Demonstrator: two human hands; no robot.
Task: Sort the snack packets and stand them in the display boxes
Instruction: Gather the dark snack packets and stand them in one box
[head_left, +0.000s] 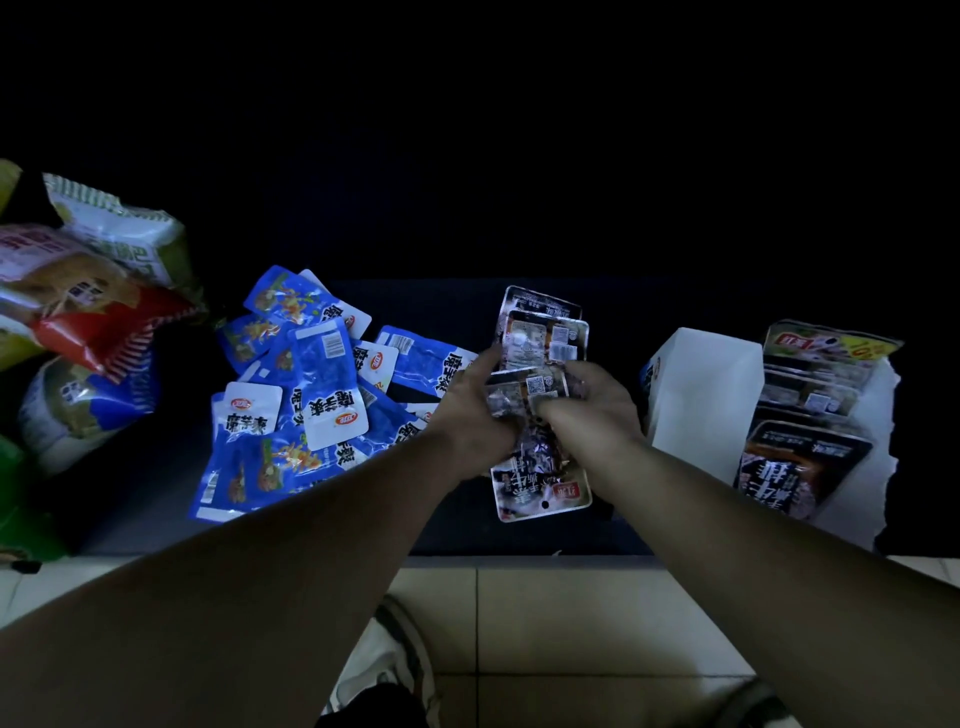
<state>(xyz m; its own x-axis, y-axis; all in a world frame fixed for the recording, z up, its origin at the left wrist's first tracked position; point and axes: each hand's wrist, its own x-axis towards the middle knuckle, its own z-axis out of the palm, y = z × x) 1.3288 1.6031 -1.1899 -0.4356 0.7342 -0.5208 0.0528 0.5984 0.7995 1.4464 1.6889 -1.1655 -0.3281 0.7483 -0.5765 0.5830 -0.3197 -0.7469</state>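
Note:
Several black-and-silver snack packets lie in a row on the dark table, running from back to front at the centre. My left hand and my right hand both grip packets from the middle of that row, fingers curled round them. A heap of blue snack packets lies loose to the left of my hands. At the right stands a white display box, and beside it a second display box holds black packets standing upright.
Large crisp bags in red, white, blue and green are piled at the far left. The table's front edge runs below my forearms, with a tiled floor and my shoes under it. Behind the packets everything is dark.

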